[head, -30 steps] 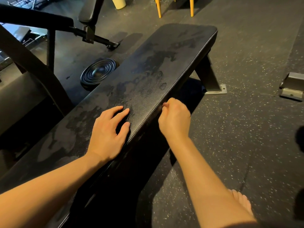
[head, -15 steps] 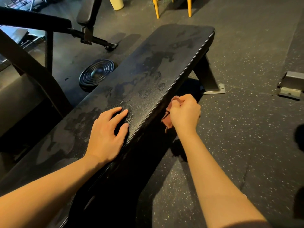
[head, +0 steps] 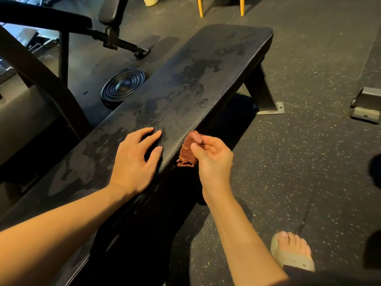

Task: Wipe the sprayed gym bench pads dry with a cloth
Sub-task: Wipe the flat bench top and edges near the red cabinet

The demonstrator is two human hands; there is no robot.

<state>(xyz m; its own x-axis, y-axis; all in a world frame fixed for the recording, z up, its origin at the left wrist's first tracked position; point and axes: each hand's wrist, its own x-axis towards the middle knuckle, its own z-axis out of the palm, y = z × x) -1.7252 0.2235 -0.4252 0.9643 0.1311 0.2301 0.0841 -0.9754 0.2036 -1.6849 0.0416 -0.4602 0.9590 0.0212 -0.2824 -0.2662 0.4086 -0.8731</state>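
Note:
A long black padded gym bench [head: 198, 79] runs from the lower left to the upper middle, its top blotched with wet spray patches. My left hand [head: 135, 159] lies flat on the pad near its right edge, fingers spread, holding nothing. My right hand [head: 212, 159] is beside the bench's right edge, pinching a reddish-brown cloth [head: 188, 153] that hangs against the side of the pad. Most of the cloth is hidden behind my fingers and in the bench's shadow.
A black weight plate [head: 123, 85] lies on the floor left of the bench. Another machine's dark frame [head: 41, 75] and pad stand at the far left. Yellow chair legs [head: 220, 6] are at the top. A metal bracket [head: 366, 106] sits at the right. My sandalled foot [head: 292, 250] is lower right.
My right hand has dropped off the bench edge and drawn the cloth out along the pad's side, then shifted back toward me. My left hand has stayed flat on the pad.

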